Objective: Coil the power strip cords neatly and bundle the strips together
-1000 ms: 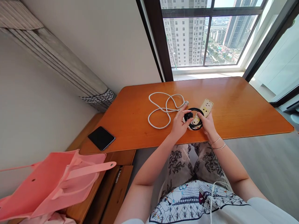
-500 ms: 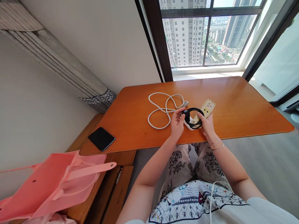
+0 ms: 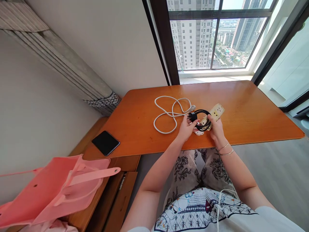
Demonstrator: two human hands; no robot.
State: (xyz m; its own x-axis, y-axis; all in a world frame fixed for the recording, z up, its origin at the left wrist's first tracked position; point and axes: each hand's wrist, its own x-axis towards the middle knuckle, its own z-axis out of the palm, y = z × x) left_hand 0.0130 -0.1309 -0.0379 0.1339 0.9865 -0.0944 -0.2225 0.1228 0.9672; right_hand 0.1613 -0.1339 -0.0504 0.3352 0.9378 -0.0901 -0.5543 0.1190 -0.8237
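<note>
A coiled black power cord with a plug is held over the table between both hands. My left hand is closed around the plug end. My right hand grips the other side of the coil, its thumb on the loops. Behind the coil, a cream power strip slants up to the right, also within my right hand's grasp. Below the coil lies a small white object, partly hidden by my fingers. Left of my hands, a white cable lies in loose loops on the table.
The wooden table stands before a window. A black phone or tablet lies at its left front corner. A pink bag sits open on a lower wooden cabinet at the left.
The left hand has shifted slightly right, its fingers now beneath the plug. The power strip and right hand have moved a little right. The view has shifted slightly.
</note>
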